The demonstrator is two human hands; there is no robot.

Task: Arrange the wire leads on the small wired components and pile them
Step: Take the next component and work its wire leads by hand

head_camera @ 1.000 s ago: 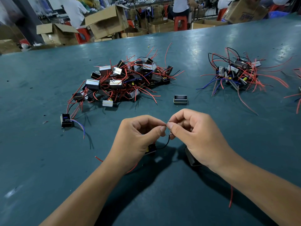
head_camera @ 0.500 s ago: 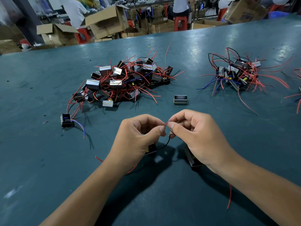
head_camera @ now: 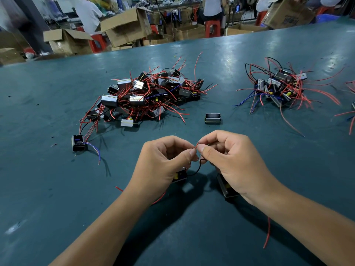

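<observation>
Far left on the green table [head_camera: 48,189], I see a lone component [head_camera: 78,143] with blue leads curling toward me, just near of the big pile [head_camera: 146,95], a heap of boxy parts tangled in red wire. Right of that heap sits a single part [head_camera: 212,118], with no leads that I can see.

Near centre, my left hand [head_camera: 163,167] is curled, thumb and forefinger pinching the red lead [head_camera: 196,145] at its tip. Under its palm hangs a small black unit [head_camera: 179,176] (a yellow bit shows on it), and a black lead [head_camera: 197,168] loops from it up toward the fingertips. A loose red wire [head_camera: 159,199] trails out beneath that wrist.

My right hand [head_camera: 234,164] is curled too, pinching the same red lead from the other side, thumbs almost touching. A second unit [head_camera: 226,188] pokes out below its palm, tilted; whether the fingers actually clasp it I cannot tell. Another red wire [head_camera: 267,233] drops beside the right forearm.

Far right lies the smaller pile [head_camera: 280,87], red, blue and black leads splaying outward, well apart from the big one. Cardboard boxes [head_camera: 124,27] stand beyond the far edge.
</observation>
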